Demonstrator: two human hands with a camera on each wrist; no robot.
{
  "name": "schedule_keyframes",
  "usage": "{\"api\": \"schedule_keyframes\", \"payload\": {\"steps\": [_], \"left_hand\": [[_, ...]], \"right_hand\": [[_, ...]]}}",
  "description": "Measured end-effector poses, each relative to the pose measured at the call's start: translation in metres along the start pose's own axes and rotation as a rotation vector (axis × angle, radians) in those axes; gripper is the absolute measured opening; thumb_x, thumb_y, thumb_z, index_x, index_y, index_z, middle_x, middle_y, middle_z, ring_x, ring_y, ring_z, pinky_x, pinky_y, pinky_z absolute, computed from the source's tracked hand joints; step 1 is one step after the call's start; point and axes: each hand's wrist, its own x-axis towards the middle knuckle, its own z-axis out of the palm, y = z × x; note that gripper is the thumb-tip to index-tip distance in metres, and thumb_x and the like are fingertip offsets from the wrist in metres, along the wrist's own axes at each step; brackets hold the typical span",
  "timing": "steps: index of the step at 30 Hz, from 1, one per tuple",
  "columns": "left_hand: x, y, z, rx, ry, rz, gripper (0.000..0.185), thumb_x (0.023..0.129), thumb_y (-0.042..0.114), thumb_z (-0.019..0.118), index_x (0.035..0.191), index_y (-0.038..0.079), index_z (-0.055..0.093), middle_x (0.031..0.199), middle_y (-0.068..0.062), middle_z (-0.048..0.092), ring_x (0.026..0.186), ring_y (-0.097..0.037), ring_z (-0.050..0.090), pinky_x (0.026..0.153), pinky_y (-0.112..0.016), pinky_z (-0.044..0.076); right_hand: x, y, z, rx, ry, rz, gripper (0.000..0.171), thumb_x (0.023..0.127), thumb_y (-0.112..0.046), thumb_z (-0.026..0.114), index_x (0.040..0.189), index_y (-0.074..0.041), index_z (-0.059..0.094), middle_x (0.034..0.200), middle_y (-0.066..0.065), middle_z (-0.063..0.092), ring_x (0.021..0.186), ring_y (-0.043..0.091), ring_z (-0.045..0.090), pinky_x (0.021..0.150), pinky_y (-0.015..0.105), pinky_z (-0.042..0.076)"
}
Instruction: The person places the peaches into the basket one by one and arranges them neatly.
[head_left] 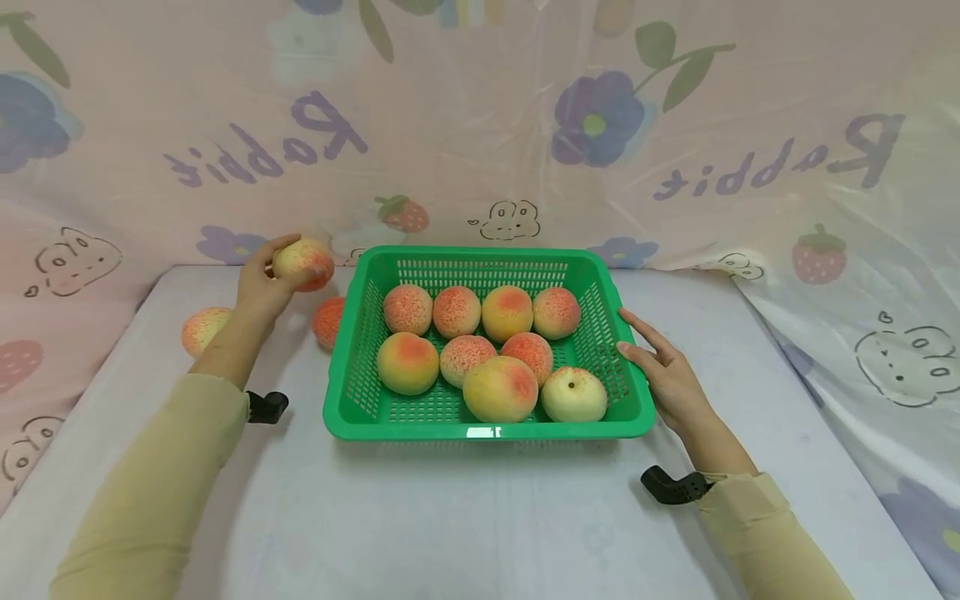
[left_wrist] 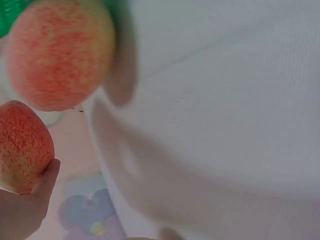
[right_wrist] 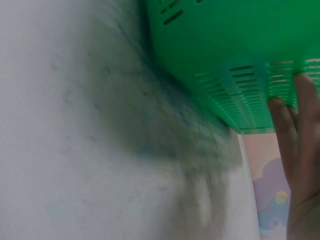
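Green basket (head_left: 360, 333) steadied by flat-fingered right hand (head_left: 663, 371); left hand (head_left: 262, 287) grips peach (head_left: 303, 263): lift over rim, lower gently.

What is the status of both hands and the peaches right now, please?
Left hand grips a peach, raised left of the basket. Right hand open, fingers on basket's right rim. Two peaches on table; path clear.

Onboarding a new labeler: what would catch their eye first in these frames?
The bright green basket at the middle of the white table, holding nine peaches. Next, the left hand holding a peach up beside the basket's left wall, two more peaches lying on the table there. The right hand rests with straight fingers against the basket's right rim.
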Motion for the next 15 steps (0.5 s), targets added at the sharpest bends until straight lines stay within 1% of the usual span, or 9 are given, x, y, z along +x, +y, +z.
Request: {"api": "schedule_keyframes", "payload": {"steps": [2, 6, 10, 15], "left_hand": [[-0.002, 0.004, -0.003, -0.009, -0.005, -0.006, 0.064, 0.087, 0.033, 0.07, 0.145, 0.029, 0.042, 0.143, -0.005, 0.036, 0.106, -0.011, 0.038, 0.08, -0.021, 0.043], [-0.007, 0.012, -0.009, -0.017, -0.016, -0.008, 0.064, 0.087, 0.037, 0.07, 0.144, 0.035, 0.042, 0.145, -0.002, 0.034, 0.113, -0.013, 0.037, 0.085, -0.022, 0.042], [-0.014, 0.022, -0.013, -0.015, -0.023, 0.009, 0.062, 0.088, 0.035, 0.07, 0.143, 0.036, 0.043, 0.144, 0.0, 0.033, 0.119, -0.018, 0.035, 0.09, -0.026, 0.042], [-0.025, 0.031, -0.015, -0.033, -0.047, 0.016, 0.062, 0.087, 0.035, 0.071, 0.142, 0.039, 0.044, 0.14, 0.003, 0.034, 0.122, -0.018, 0.036, 0.098, -0.034, 0.042]], "right_hand": [[0.0, 0.0, 0.0, 0.003, -0.001, -0.001, 0.057, 0.1, -0.017, 0.053, 0.151, -0.026, 0.03, 0.104, -0.003, 0.071, 0.084, 0.012, 0.071, 0.067, 0.028, 0.058], [0.0, 0.0, 0.0, 0.011, -0.003, -0.003, 0.057, 0.1, -0.017, 0.053, 0.151, -0.026, 0.03, 0.104, -0.003, 0.071, 0.084, 0.012, 0.07, 0.067, 0.027, 0.058], [0.0, -0.001, 0.001, 0.015, 0.0, 0.0, 0.057, 0.1, -0.016, 0.053, 0.151, -0.026, 0.03, 0.103, -0.003, 0.071, 0.083, 0.012, 0.071, 0.067, 0.027, 0.058], [-0.001, -0.001, 0.001, 0.012, 0.003, 0.004, 0.057, 0.099, -0.017, 0.053, 0.151, -0.026, 0.03, 0.103, -0.004, 0.071, 0.084, 0.012, 0.071, 0.068, 0.027, 0.058]]}}
